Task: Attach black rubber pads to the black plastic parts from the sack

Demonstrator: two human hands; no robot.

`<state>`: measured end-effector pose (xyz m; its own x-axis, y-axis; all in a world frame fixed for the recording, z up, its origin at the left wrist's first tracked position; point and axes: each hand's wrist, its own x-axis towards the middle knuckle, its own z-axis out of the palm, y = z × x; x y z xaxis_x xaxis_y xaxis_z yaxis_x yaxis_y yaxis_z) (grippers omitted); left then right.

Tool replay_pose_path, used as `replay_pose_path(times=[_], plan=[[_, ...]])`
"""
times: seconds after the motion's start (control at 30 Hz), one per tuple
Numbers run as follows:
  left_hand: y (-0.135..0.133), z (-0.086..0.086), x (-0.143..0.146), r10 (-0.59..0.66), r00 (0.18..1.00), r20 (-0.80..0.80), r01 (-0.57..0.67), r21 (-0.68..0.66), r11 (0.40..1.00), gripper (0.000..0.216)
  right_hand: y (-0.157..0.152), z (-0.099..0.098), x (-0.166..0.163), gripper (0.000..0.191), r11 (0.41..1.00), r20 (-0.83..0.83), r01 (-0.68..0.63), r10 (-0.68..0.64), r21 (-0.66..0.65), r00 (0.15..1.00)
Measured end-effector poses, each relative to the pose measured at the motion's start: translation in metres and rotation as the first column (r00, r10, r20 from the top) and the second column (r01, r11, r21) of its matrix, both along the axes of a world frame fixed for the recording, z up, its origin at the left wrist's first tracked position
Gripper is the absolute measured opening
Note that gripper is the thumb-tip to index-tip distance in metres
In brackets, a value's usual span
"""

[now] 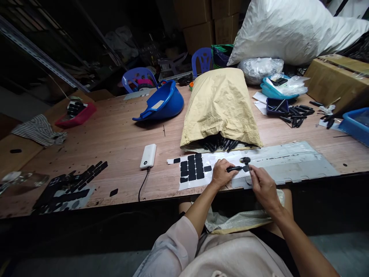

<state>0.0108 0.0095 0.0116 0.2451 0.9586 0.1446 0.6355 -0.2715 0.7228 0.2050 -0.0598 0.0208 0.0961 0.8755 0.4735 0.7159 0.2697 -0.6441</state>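
My left hand [223, 174] is closed around a slim black handle-like piece [234, 168], which points to the right. My right hand [263, 189] is closed with thumb and fingers pinched at a small tool with a dark round head [245, 160]. A small dark flat piece [245, 168] shows between the two hands; which of them it is joined to I cannot tell. Left of my left hand, a white sheet [184, 186] carries rows of black rounded stickers [191, 168]. Just beyond the hands, a yellow woven sack [220, 104] lies with its mouth full of black pieces [220, 143].
A white power bank [148, 156] with a cable lies to the left. Farther off are a tilted blue basin [168, 100] and a red tray [79, 117]. On the right stand a teal basin [278, 90], loose black pieces [296, 115] and a cardboard box [340, 82].
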Motion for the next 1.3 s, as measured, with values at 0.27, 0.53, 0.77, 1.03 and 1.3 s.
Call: replay_pose_path(times=[0.27, 0.53, 0.77, 1.03, 1.3], plan=[[0.000, 0.000, 0.000, -0.013, 1.000, -0.023, 0.014, 0.014, 1.000, 0.017, -0.008, 0.000, -0.015, 0.042, 0.995, 0.071, -0.028, 0.035, -0.099, 0.997], [0.001, -0.002, 0.001, -0.004, 1.000, -0.003, 0.004, 0.022, 1.000, 0.013, -0.010, -0.005, -0.019, 0.044, 0.992, 0.185, -0.019, 0.042, -0.123, 0.982], [0.001, 0.000, 0.001, -0.005, 1.000, 0.015, 0.005, 0.004, 1.000, 0.011, -0.007, -0.001, -0.011, 0.043, 0.997, 0.150, 0.054, -0.046, -0.048, 0.988], [0.002, 0.000, 0.002, 0.003, 1.000, 0.007, -0.003, -0.004, 1.000, 0.013, -0.002, 0.003, 0.003, 0.044, 0.988, 0.172, 0.126, -0.109, -0.090, 0.979], [0.000, 0.001, 0.004, 0.005, 1.000, -0.022, -0.004, 0.037, 0.999, 0.014, 0.045, 0.014, 0.073, 0.038, 0.833, 0.489, 0.521, -0.382, -0.185, 0.784]])
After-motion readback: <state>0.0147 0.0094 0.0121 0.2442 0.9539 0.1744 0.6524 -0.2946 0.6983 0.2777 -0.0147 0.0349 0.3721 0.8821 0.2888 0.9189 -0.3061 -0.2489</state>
